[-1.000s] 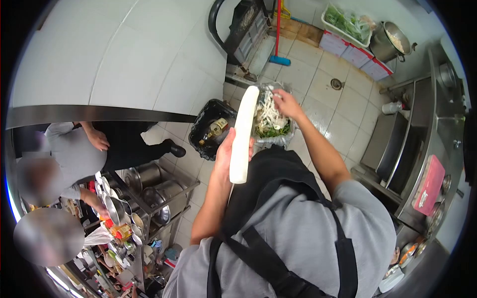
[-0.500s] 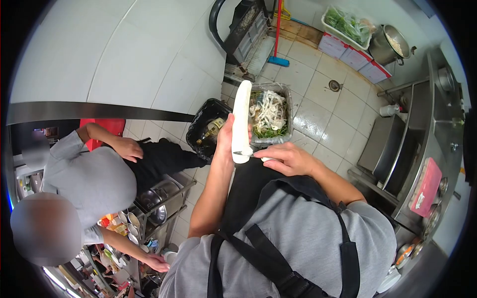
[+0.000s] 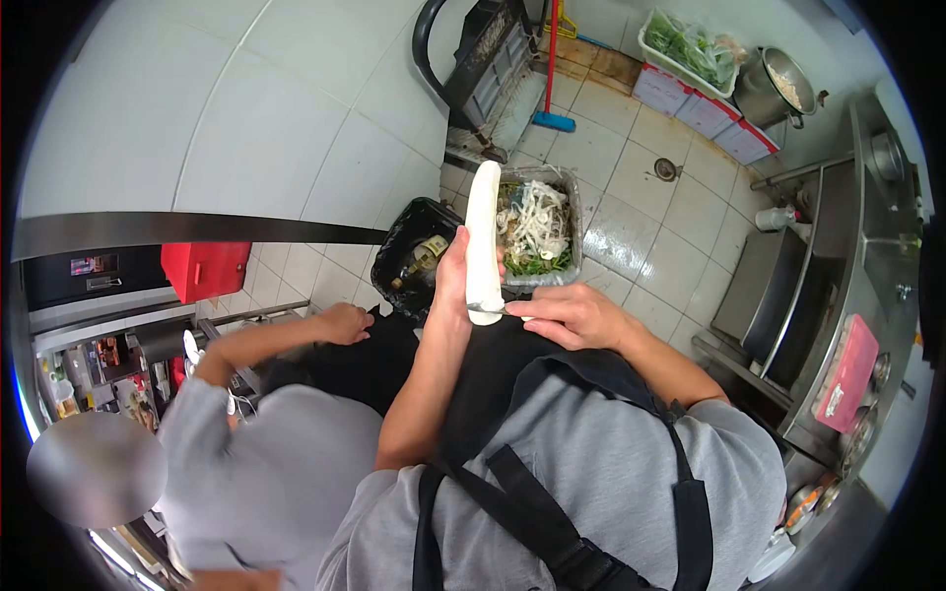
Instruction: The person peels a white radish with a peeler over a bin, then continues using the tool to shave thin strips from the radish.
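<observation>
A long, white daikon radish (image 3: 483, 236) points away from me over my lap. My left hand (image 3: 454, 276) is wrapped round its lower half from the left side. My right hand (image 3: 576, 315) is closed on a peeler, mostly hidden by the fingers. The peeler's thin metal blade (image 3: 490, 310) lies across the near end of the daikon, touching it. Just beyond my hands, a clear-lined bin (image 3: 577, 231) holds white peelings (image 3: 537, 222) and green scraps. To its left is a bin with a black liner (image 3: 394, 231), holding a bottle.
A co-worker in a grey shirt (image 3: 276, 463) stands close on my left, an arm reaching forward. Steel sinks and counters (image 3: 754, 295) run along my right. A blue-headed broom (image 3: 554, 121), a trolley (image 3: 483, 89), a greens basket (image 3: 690, 49) and a pot (image 3: 774, 89) are ahead.
The peeler blade has shifted slightly at the daikon's near end, while both my hands stay nearly in place. The co-worker has moved closer to my left side, uncovering a red box.
</observation>
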Demonstrator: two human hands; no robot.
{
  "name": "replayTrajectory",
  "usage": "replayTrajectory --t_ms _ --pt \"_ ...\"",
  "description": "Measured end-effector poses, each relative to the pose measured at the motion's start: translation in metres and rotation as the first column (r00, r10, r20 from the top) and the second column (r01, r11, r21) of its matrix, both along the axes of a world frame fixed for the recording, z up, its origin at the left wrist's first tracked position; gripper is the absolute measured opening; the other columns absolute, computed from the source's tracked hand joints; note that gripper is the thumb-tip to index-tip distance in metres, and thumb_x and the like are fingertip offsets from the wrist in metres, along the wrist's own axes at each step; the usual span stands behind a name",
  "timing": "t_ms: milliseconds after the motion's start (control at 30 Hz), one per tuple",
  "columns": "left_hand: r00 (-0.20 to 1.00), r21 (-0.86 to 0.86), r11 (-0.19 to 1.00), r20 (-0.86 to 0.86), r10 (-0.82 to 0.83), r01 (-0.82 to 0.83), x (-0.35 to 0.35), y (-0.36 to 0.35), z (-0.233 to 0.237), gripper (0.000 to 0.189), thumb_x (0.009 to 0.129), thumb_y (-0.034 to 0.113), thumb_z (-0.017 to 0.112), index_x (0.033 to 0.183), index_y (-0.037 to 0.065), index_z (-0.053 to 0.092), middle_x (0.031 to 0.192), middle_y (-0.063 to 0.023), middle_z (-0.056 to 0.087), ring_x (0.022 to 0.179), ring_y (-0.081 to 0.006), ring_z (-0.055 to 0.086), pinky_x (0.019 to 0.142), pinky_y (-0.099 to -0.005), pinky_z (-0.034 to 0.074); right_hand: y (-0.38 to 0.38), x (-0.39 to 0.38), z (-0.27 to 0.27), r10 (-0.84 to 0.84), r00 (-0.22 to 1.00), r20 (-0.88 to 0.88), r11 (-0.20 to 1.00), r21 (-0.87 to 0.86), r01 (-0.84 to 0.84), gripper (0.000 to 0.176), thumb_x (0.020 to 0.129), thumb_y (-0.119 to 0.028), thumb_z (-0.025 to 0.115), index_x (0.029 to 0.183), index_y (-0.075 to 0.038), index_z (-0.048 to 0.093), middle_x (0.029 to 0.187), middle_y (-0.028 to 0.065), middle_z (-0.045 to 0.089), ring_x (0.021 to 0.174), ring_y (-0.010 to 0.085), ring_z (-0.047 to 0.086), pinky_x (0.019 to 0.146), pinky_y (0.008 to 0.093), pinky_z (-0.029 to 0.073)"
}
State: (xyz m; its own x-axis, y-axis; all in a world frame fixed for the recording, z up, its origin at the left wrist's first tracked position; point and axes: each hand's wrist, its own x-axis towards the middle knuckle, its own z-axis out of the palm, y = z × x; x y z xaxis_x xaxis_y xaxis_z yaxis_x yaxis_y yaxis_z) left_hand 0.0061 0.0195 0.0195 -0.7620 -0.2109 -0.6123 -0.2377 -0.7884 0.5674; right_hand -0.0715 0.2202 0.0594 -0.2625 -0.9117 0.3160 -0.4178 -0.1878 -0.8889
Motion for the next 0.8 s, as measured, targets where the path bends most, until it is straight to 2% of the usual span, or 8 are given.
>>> replayTrajectory --t_ms 267,300,367,533,600,633,700,800 --pt "0.995 0.008 0.995 0.027 -0.096 0.096 0.003 0.014 0.012 0.049 0.094 0.050 0.041 0.110 0.005 0.053 0.075 -0.0083 0.060 0.058 -0.0171 0.058 0.049 -0.0275 0.048 -0.015 -0.020 -0.034 -0.173 0.985 -0.004 0.977 -0.124 0.171 0.029 0.082 -0.002 0.061 0.111 0.001 0.061 0.075 0.0145 0.062 0.064 0.0297 0.061 0.060 0.0366 0.050" --pt "0.991 0.033 0.993 0.067 -0.113 0.111 0.006 0.015 0.012 0.048 0.095 0.049 0.041 0.110 0.005 0.053 0.076 -0.0088 0.059 0.058 -0.0171 0.057 0.049 -0.0276 0.048 -0.016 -0.028 -0.038 -0.175 0.985 -0.002 0.984 -0.020 0.175 0.029 0.084 -0.007 0.060 0.112 -0.001 0.062 0.089 0.0164 0.066 0.077 0.0306 0.065 0.069 0.0373 0.052" --pt "0.992 0.048 0.991 -0.004 -0.127 0.127 0.009 0.016 0.018 0.048 0.095 0.049 0.040 0.111 0.005 0.052 0.076 -0.0091 0.058 0.058 -0.0172 0.057 0.049 -0.0277 0.048 -0.026 -0.045 -0.070 -0.290 0.956 -0.039 0.955 -0.078 0.286 0.028 0.086 -0.009 0.058 0.113 -0.003 0.062 0.089 0.0163 0.066 0.075 0.0301 0.065 0.069 0.0375 0.052" --pt "0.983 0.118 0.979 -0.097 -0.155 0.166 0.026 0.014 0.017 0.048 0.096 0.048 0.038 0.115 0.005 0.049 0.078 -0.0095 0.054 0.058 -0.0174 0.053 0.050 -0.0263 0.048 -0.059 -0.108 -0.141 -0.449 0.891 -0.063 0.856 0.255 0.449 0.026 0.092 -0.017 0.053 0.112 -0.002 0.060 0.084 0.0165 0.067 0.063 0.0256 0.064 0.059 0.0358 0.051" --pt "0.985 0.121 0.981 -0.103 -0.140 0.152 0.031 0.014 0.016 0.049 0.096 0.049 0.038 0.114 0.005 0.049 0.078 -0.0092 0.055 0.059 -0.0171 0.055 0.049 -0.0266 0.048 -0.062 -0.118 -0.211 -0.596 0.723 0.351 0.625 0.767 0.143 0.028 0.095 -0.022 0.048 0.114 -0.003 0.056 0.079 0.0151 0.066 0.057 0.0201 0.062 0.049 0.0334 0.049" --pt "0.988 0.126 0.985 -0.109 -0.108 0.121 0.034 0.013 0.017 0.049 0.095 0.050 0.039 0.113 0.005 0.050 0.079 -0.0090 0.056 0.059 -0.0168 0.057 0.049 -0.0268 0.049 -0.058 -0.113 -0.225 -0.597 0.721 0.352 0.626 0.766 0.145 0.028 0.095 -0.022 0.048 0.114 -0.003 0.056 0.079 0.0151 0.066 0.057 0.0201 0.062 0.049 0.0334 0.049" --pt "0.986 0.098 0.988 -0.133 -0.102 0.116 0.035 0.005 0.018 0.051 0.095 0.050 0.040 0.115 0.004 0.049 0.081 -0.0088 0.054 0.062 -0.0159 0.055 0.050 -0.0257 0.049 -0.058 -0.101 -0.235 -0.545 0.336 0.768 0.809 0.587 -0.029 0.028 0.096 -0.023 0.044 0.116 -0.005 0.052 0.075 0.0129 0.065 0.055 0.0155 0.060 0.043 0.0302 0.046" --pt "0.987 0.068 0.993 -0.134 -0.091 0.101 0.039 -0.001 0.019 0.055 0.094 0.051 0.041 0.118 0.002 0.047 0.083 -0.0084 0.053 0.065 -0.0149 0.053 0.053 -0.0244 0.048 -0.051 -0.084 -0.200 -0.515 0.589 0.622 0.725 0.683 -0.087 0.028 0.095 -0.020 0.046 0.118 -0.005 0.051 0.072 0.0092 0.063 0.051 0.0129 0.055 0.041 0.0272 0.042"
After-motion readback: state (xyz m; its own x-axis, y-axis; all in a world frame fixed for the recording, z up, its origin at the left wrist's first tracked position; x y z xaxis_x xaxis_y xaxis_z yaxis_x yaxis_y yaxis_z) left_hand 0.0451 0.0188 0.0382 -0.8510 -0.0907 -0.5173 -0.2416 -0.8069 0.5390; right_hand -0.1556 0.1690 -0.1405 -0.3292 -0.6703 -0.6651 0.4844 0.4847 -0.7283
